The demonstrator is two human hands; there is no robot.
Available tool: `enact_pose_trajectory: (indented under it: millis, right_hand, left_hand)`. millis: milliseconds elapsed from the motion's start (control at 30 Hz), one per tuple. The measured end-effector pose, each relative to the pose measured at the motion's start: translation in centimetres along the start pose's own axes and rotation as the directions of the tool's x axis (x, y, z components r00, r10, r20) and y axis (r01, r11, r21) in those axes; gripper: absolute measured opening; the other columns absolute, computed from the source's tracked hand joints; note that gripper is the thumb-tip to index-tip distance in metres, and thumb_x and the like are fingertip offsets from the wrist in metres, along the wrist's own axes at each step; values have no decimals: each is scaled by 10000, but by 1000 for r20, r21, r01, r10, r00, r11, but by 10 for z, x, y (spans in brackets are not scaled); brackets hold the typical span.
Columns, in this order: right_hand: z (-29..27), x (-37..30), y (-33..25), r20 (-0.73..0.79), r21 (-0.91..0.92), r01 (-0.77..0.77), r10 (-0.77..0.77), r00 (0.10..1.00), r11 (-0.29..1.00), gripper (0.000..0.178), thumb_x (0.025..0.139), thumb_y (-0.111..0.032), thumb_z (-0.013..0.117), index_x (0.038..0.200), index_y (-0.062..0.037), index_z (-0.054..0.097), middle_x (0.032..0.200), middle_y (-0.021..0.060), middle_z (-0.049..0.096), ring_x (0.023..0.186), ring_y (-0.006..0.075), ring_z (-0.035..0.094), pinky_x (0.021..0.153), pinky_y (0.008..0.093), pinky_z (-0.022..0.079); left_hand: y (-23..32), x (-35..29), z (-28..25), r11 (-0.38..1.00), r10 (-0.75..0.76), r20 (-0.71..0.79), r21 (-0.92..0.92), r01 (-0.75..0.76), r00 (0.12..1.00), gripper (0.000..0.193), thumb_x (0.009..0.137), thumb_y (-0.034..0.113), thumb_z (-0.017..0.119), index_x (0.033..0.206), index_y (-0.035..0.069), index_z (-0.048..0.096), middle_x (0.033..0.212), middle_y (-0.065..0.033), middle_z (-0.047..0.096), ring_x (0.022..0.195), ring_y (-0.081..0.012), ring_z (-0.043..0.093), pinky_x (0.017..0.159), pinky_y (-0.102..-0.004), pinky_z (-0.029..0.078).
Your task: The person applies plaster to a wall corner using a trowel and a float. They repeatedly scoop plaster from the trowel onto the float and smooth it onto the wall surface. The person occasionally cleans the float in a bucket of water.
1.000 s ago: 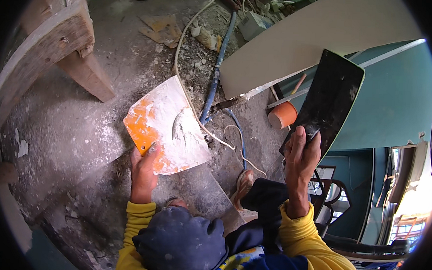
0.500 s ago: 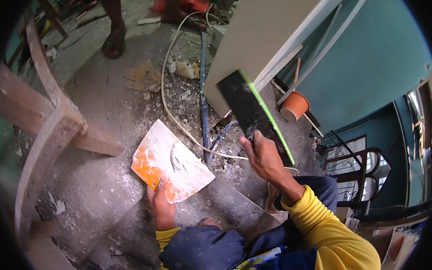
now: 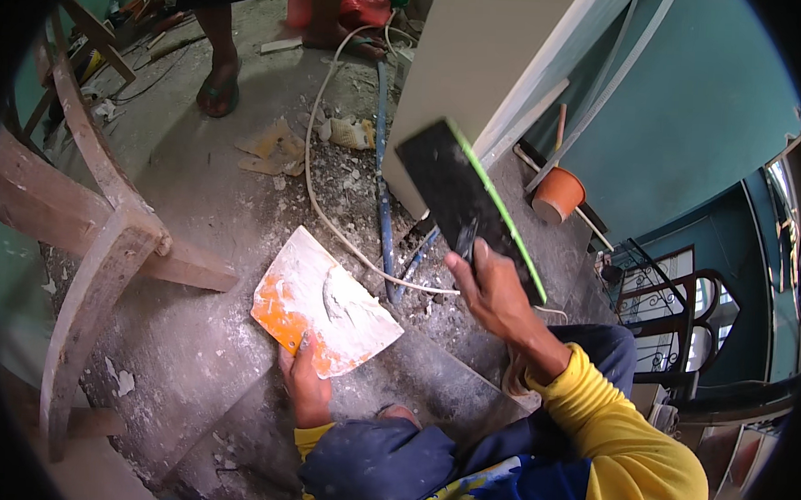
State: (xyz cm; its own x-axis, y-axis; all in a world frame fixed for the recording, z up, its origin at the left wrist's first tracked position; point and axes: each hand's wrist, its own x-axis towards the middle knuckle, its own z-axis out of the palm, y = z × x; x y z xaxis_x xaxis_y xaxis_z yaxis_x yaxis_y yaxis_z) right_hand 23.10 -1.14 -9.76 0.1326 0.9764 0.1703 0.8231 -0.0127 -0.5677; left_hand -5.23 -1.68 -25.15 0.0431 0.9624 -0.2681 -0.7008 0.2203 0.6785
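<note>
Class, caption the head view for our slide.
Left hand holds a paste-smeared orange board while the right hand grips a green-edged black float.

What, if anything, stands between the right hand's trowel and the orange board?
Nothing visible blocks the trowel in the right hand from the orange board; the pale cable and blue hose in the gap appear to lie lower, on the floor.

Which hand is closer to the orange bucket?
Right. The right hand holds the black float, lower-left of the bucket in view; the left hand, gripping the orange board, is lower and much farther left.
</note>
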Motion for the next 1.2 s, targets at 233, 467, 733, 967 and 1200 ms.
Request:
enact_pose_trajectory:
  millis: [233, 467, 733, 967, 1200]
  right_hand:
    - [14, -4, 16, 169, -15, -58, 60, 984, 998, 472, 1073, -352, 581, 844, 39, 449, 686, 319, 526, 676, 532, 547, 625, 552, 417]
    - [-6, -2, 5, 101, 34, -125, 121, 988, 992, 483, 1065, -349, 597, 845, 46, 430, 688, 314, 513, 681, 541, 529, 625, 551, 405]
    - [0, -15, 5, 91, 40, -101, 97, 991, 994, 457, 1066, -318, 603, 848, 43, 428, 679, 303, 511, 679, 540, 538, 608, 547, 398]
    - [22, -15, 26, 229, 7, -161, 155, 961, 987, 481, 1072, -364, 582, 853, 46, 455, 676, 316, 508, 666, 533, 534, 627, 549, 407]
    - [5, -3, 8, 128, 112, -142, 127, 984, 984, 480, 1073, -341, 587, 837, 46, 430, 684, 308, 506, 671, 533, 514, 613, 537, 396]
  left_hand:
    - [-1, -2, 0, 1000, 11, -25, -5, -11, 1000, 557, 1005, 42, 601, 1523, -33, 409, 1489, -174, 528, 1348, -291, 539, 1124, -438, 439]
    - [0, -2, -4, 1000, -10, -40, -4, 10, 999, 557, 1007, 35, 588, 1528, -29, 402, 1491, -176, 523, 1350, -292, 537, 1132, -438, 432]
    - [-3, -3, -3, 1000, 3, -33, 7, -3, 999, 552, 1005, 49, 607, 1515, -37, 414, 1469, -171, 541, 1330, -283, 548, 1124, -431, 439]
    - [-3, -2, -2, 1000, 7, -19, -5, -7, 1000, 545, 1003, 48, 607, 1508, -42, 422, 1462, -171, 548, 1330, -285, 550, 1117, -430, 446]
    - [-2, -3, -8, 1000, -10, -49, 20, 11, 999, 603, 999, 39, 600, 1552, -26, 371, 1505, -192, 513, 1365, -317, 533, 1137, -451, 431]
